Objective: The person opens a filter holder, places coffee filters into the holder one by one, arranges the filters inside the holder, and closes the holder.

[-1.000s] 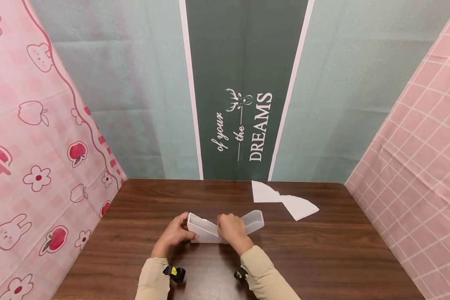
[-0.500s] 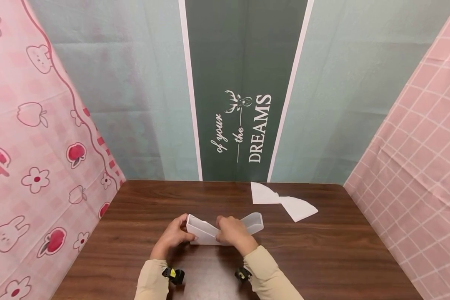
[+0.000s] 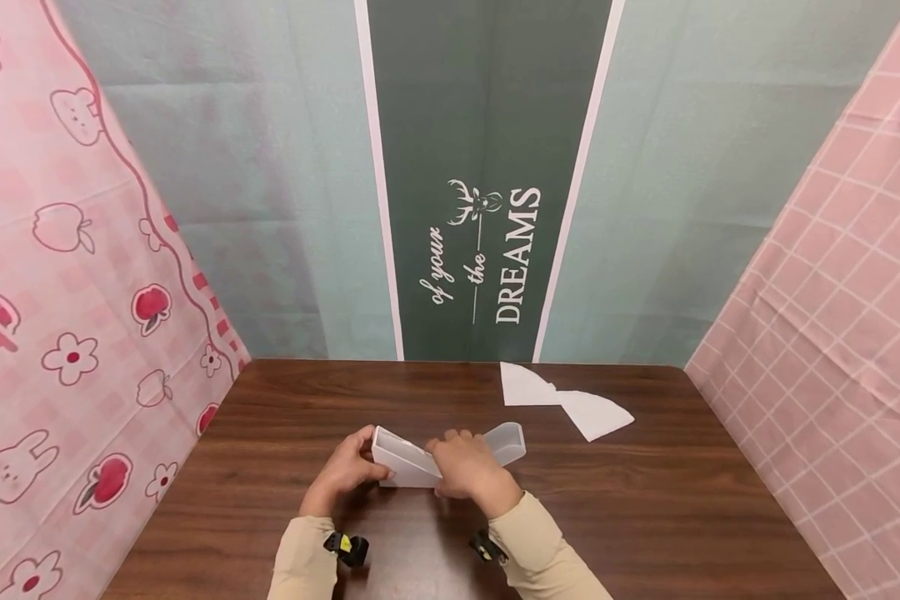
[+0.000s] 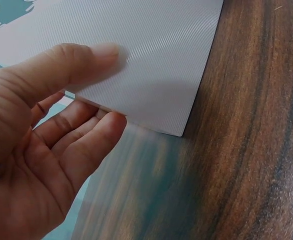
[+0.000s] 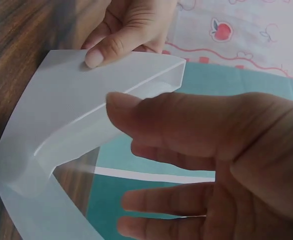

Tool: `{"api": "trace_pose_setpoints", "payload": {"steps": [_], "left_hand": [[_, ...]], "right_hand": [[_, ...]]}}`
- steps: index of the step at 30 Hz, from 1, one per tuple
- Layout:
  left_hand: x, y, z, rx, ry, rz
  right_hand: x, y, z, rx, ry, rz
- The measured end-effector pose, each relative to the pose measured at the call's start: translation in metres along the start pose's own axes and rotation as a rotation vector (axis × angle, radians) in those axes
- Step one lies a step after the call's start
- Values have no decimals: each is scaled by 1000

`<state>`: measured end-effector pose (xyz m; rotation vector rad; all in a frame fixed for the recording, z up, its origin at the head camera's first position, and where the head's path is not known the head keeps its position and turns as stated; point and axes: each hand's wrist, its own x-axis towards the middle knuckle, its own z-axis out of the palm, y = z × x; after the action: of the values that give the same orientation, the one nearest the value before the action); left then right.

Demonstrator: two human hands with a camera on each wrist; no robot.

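Observation:
A narrow white plastic box (image 3: 408,473) with a slanted open top stands on the table, its translucent lid (image 3: 507,442) swung out to the right. My left hand (image 3: 345,468) grips the box's left end. In the left wrist view, the thumb (image 4: 94,60) presses the ribbed white face while the fingers lie behind the edge. My right hand (image 3: 468,467) is over the box's right part. Its thumb and fingers are stretched out with a gap between them in the right wrist view, holding nothing. A pale curved edge shows inside the box's opening there.
Two white fan-shaped paper sheets (image 3: 600,415), which look like coffee filters, lie at the back right of the brown wooden table (image 3: 682,500). Printed cloths hang behind and at both sides.
My right hand has gone from curled fingers at the box's opening to spread fingers, shifting slightly lower. The left hand and the box have stayed nearly in place.

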<state>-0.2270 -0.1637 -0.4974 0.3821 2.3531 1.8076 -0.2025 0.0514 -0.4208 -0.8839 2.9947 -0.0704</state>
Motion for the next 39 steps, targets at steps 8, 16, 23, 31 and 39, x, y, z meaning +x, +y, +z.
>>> {"api": "trace_pose_setpoints", "payload": {"steps": [8, 16, 23, 31, 39], "left_hand": [[-2, 5, -1, -7, -11, 9], [6, -18, -1, -3, -4, 23], [5, -18, -1, 0, -5, 31], [4, -17, -1, -7, -4, 35], [4, -17, -1, 2, -1, 24]], "right_hand": [[2, 3, 3, 33, 6, 0], [-3, 11, -6, 64, 29, 22], [-7, 21, -12, 75, 18, 59], [-14, 32, -17, 109, 58, 68], [-21, 44, -21, 156, 75, 113]]}}
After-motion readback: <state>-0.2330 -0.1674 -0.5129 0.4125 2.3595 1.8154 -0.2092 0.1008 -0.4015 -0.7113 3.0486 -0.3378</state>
